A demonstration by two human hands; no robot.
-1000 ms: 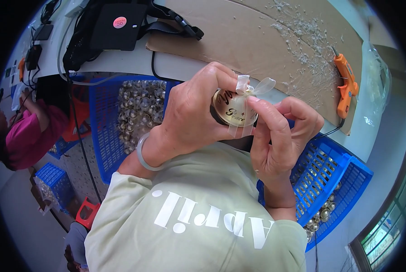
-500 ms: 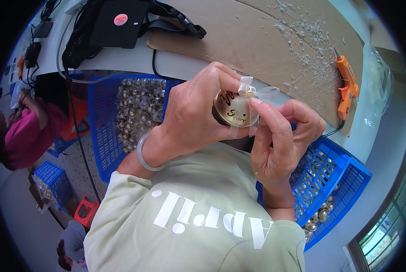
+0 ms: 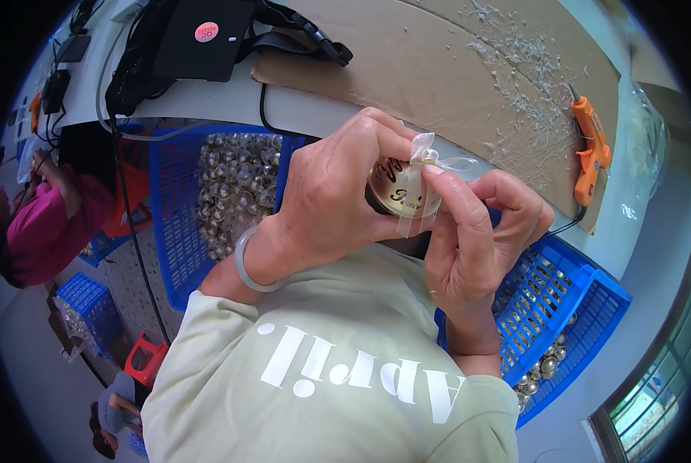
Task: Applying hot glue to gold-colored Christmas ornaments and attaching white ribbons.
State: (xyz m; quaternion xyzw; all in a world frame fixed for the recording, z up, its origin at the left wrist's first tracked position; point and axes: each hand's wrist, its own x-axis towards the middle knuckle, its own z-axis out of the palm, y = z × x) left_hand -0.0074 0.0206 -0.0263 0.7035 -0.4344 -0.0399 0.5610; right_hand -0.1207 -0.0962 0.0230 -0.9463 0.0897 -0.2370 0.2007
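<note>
My left hand (image 3: 318,185) is wrapped round a gold and clear bauble (image 3: 391,193) with dark lettering, held in front of my chest. A sheer white ribbon bow (image 3: 422,144) is fixed at its top, with its tails hanging down over the front. My left thumb lies under the bauble, and the left forefinger bends to the bow's near loop. My right hand (image 3: 476,239) is closed, its forefinger pressed to the bow's knot; the thumb tip is partly hidden.
An orange glue gun (image 3: 590,150) lies on cardboard (image 3: 407,58) strewn with glue strands. Blue baskets of baubles stand at left (image 3: 179,224) and right (image 3: 600,309). A black strapped pouch (image 3: 199,46) lies on the table. Other people are at the far left.
The bauble has turned slightly, and a ribbon tail now lies across its lettering. Both hands stay nearly in place. A person at the lower left has shifted.
</note>
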